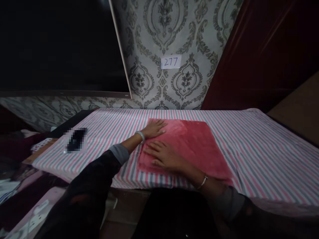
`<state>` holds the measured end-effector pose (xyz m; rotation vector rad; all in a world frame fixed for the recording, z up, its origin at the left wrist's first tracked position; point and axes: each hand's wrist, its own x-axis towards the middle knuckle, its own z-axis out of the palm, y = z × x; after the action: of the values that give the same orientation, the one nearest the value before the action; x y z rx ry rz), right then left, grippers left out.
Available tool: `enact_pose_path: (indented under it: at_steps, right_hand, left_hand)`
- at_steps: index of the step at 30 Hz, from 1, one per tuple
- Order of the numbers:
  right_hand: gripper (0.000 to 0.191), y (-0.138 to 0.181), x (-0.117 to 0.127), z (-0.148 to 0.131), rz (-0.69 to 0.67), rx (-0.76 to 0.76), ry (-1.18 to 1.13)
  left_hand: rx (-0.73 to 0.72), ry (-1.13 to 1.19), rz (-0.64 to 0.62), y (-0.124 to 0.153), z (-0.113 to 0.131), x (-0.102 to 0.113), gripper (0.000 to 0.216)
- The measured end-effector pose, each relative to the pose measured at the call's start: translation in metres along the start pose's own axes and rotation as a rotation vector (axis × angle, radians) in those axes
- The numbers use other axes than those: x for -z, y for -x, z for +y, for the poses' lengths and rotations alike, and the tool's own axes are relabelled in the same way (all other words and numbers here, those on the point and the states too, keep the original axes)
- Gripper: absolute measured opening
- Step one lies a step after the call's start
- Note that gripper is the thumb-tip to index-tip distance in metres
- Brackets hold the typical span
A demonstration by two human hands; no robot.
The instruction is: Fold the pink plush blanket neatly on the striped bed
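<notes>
A red, plush-looking cloth (196,146) lies spread out, roughly square, on a striped sheet (259,146) of pink, grey and white. My left hand (155,128) rests flat near the cloth's far left corner, fingers stretched out. Closer to me, my right hand (165,156) lies on the left part of the same cloth with its fingers spread, pointing left. Neither hand grips anything. Around the far left, under my left hand, the pile looks lighter than on the right side. Part of the cloth's near edge is hidden by my right forearm.
A dark pixelated object (76,140) lies on the sheet at the left. Behind stand a large black screen (59,46), patterned wallpaper (165,23) with a paper marked 277 (171,62), and a dark red panel (254,59). A power strip (36,221) is at the lower left.
</notes>
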<state>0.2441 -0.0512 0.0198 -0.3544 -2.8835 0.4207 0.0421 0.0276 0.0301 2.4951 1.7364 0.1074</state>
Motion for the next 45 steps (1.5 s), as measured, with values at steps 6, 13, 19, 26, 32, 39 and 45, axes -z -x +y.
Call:
enact_pose_path:
  at_steps: [6, 13, 19, 26, 32, 39, 45]
  right_hand:
    - [0.061, 0.001, -0.034, 0.002, -0.026, 0.003, 0.04]
    - [0.062, 0.026, -0.031, -0.025, 0.023, -0.017, 0.01]
    - [0.054, 0.072, 0.023, -0.012, 0.06, -0.156, -0.085]
    - [0.06, 0.103, 0.034, 0.054, 0.037, -0.315, 0.078]
    - [0.061, 0.11, 0.008, 0.051, 0.043, -0.343, 0.089]
    - [0.062, 0.123, -0.004, 0.029, 0.049, -0.374, 0.016]
    - [0.055, 0.146, 0.006, 0.02, 0.102, -0.305, -0.042]
  left_hand:
    - [0.008, 0.0, 0.074, -0.002, -0.009, -0.02, 0.06]
    - [0.021, -0.066, 0.066, -0.002, -0.01, -0.016, 0.06]
    - [0.058, -0.171, -0.085, -0.025, 0.016, 0.024, 0.061]
    - [-0.25, 0.01, -0.09, -0.095, 0.105, 0.01, 0.059]
    - [-0.227, -0.091, -0.035, -0.114, 0.116, -0.034, 0.061]
    - [-0.228, -0.109, -0.037, -0.109, 0.113, -0.031, 0.061]
    - [-0.17, -0.045, -0.071, -0.117, 0.129, -0.01, 0.063]
